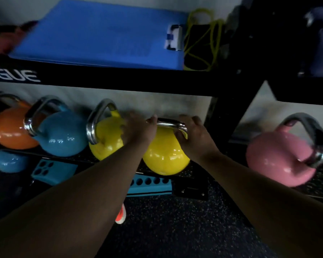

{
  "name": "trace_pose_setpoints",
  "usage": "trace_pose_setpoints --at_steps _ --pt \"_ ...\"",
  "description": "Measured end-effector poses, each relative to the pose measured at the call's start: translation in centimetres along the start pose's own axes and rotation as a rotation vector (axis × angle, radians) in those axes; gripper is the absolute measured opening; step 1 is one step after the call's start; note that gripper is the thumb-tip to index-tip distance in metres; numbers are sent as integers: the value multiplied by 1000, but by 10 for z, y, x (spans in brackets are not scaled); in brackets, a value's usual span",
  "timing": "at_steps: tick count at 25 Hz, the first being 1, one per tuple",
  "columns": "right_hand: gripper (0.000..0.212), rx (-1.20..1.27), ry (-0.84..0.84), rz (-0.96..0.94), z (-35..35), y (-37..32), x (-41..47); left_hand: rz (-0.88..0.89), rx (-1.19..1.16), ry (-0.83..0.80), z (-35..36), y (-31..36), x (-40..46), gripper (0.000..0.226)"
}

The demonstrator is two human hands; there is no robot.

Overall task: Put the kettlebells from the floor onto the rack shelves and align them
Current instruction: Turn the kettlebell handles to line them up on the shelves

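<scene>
Yellow kettlebell (165, 155) on black rack shelf (119, 79), speckled floor (175, 229)

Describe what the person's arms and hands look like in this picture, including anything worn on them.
Both forearms are bare, with no sleeves in view. The left hand and right hand wear no gloves, and no watch, bands or rings can be made out, though the picture is dim and blurred.
</scene>
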State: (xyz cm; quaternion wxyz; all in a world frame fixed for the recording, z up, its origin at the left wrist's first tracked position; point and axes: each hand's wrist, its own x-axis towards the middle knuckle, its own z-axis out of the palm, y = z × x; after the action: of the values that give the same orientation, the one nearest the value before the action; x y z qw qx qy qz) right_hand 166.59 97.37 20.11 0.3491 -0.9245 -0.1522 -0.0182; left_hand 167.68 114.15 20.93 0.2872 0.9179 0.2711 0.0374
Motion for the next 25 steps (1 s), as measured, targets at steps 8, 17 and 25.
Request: trace_pose_setpoints --at_steps 8,17,25 --pt "57 112 -8 301 37 16 34 -134 -536 -179 61 -14 11 86" --pt "31 505 5 426 38 1 27 63 -673 -223 71 -16 36 67" --pt "36 879 147 511 60 -13 8 203 -563 -430 79 0 63 66"
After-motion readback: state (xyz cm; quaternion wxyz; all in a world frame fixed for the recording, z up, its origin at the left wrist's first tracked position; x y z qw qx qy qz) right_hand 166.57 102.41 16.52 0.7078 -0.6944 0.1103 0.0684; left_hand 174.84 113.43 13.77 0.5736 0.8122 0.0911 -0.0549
